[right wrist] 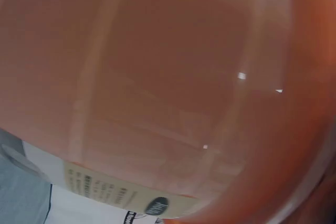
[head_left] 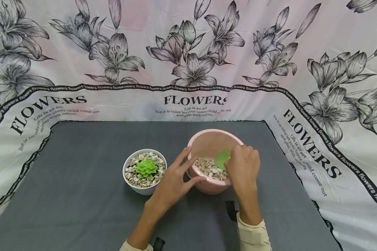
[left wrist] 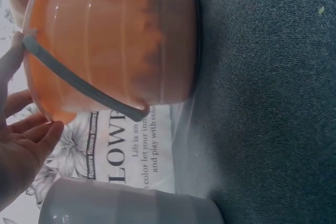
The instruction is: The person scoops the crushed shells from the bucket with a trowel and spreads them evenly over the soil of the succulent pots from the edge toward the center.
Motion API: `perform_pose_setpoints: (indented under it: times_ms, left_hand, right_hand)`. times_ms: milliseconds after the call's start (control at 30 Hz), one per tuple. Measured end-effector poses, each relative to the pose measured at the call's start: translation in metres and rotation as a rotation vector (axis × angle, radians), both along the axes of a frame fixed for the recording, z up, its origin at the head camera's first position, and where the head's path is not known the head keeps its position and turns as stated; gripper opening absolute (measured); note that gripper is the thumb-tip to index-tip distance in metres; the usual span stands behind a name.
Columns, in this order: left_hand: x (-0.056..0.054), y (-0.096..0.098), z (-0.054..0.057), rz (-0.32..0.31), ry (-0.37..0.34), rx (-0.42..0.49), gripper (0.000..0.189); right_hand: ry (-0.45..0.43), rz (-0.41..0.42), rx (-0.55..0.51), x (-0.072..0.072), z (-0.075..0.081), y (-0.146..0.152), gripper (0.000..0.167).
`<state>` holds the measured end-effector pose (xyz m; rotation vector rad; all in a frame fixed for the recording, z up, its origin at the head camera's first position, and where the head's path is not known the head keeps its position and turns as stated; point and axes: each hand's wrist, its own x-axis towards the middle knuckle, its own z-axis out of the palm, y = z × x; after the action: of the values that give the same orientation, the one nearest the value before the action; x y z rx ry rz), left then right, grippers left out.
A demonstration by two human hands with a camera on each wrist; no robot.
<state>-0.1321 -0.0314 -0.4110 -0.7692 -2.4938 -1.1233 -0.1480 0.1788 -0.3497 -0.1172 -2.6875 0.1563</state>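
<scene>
A pink bucket (head_left: pixel 211 188) stands upright with mixed small stones (head_left: pixel 211 169) in its bottom. My left hand (head_left: pixel 172 177) holds its left rim, thumb and fingers spread along the edge; the bucket's handle (left wrist: pixel 84 83) hangs down its side by the fingertips. Over the bucket's right rim, my right hand (head_left: pixel 244 169) is closed round a green scoop (head_left: pixel 222 159), whose rounded blade points down at the stones. The scoop's grip is hidden in the fist. Close up, the right wrist view shows only the bucket's wall (right wrist: pixel 168 66) and a printed label (right wrist: pixel 113 190).
Left of the bucket stands a white pot (head_left: pixel 141 190) with stones and a green succulent (head_left: pixel 146 168). Both containers are on a dark grey cloth (head_left: pixel 81 209). Behind rises a white flower-printed cloth (head_left: pixel 194 111).
</scene>
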Motion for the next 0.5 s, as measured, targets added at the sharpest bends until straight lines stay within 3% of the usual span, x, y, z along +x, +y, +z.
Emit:
perform_pose_setpoints:
  times_ms: [133,300,500]
  left_hand:
    - [-0.001,0.0,0.0,0.007,0.017,-0.017,0.069]
    - [-0.001,-0.001,0.001,0.0,-0.009,-0.024,0.069]
    - [-0.001,-0.001,0.002,-0.006,-0.031,-0.017,0.068]
  right_hand:
    - [-0.015,-0.017,-0.038,-0.003,0.001,0.0,0.041]
    - [-0.054,-0.039,-0.121,-0.006,-0.005,0.0,0.043]
    - [-0.039,0.023,-0.184,-0.011,-0.009,0.001,0.044]
